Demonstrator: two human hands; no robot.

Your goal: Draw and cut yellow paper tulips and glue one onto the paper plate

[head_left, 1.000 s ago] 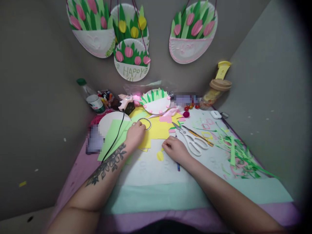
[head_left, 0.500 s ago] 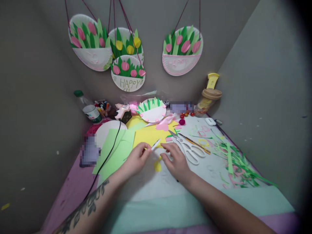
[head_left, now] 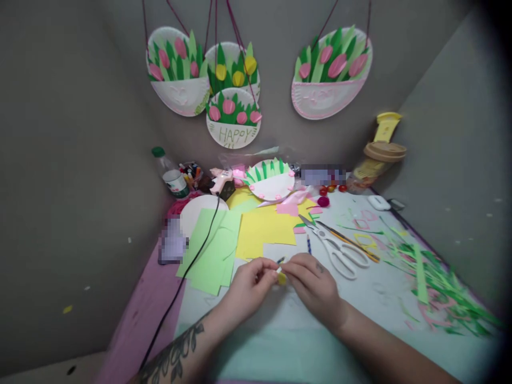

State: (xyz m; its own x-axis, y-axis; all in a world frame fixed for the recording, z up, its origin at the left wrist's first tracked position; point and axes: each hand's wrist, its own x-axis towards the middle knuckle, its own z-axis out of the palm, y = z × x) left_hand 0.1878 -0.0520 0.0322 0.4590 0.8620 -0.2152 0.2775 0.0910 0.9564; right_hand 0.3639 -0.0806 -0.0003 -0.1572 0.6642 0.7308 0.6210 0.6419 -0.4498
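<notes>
My left hand (head_left: pixel 256 282) is closed in a pinch on a slim white tube (head_left: pixel 279 270), mostly covered by the fingers. My right hand (head_left: pixel 314 285) meets it from the other side, thumb and fingers pinched at the tube. A dark tip shows just above the fingertips; its kind is unclear. Below the tube, a small yellow paper piece (head_left: pixel 282 279) lies partly hidden between the hands. White-handled scissors (head_left: pixel 340 256) rest to the right of my right hand, and a dark blue pencil (head_left: pixel 309 244) lies beyond it.
Yellow sheets (head_left: pixel 266 232) and green sheets (head_left: pixel 212 245) cover the table's left middle, crossed by the glue gun's (head_left: pixel 221 181) black cord. Green and pink paper scraps (head_left: pixel 434 282) are heaped right. A decorated paper plate (head_left: pixel 272 184) stands behind; a bottle (head_left: pixel 173 178) is back left.
My right hand has come in to my left, and its spread fingers have closed at the white tube. Both hands are nearer to me. The whole view has shifted, so the scene sits further right.
</notes>
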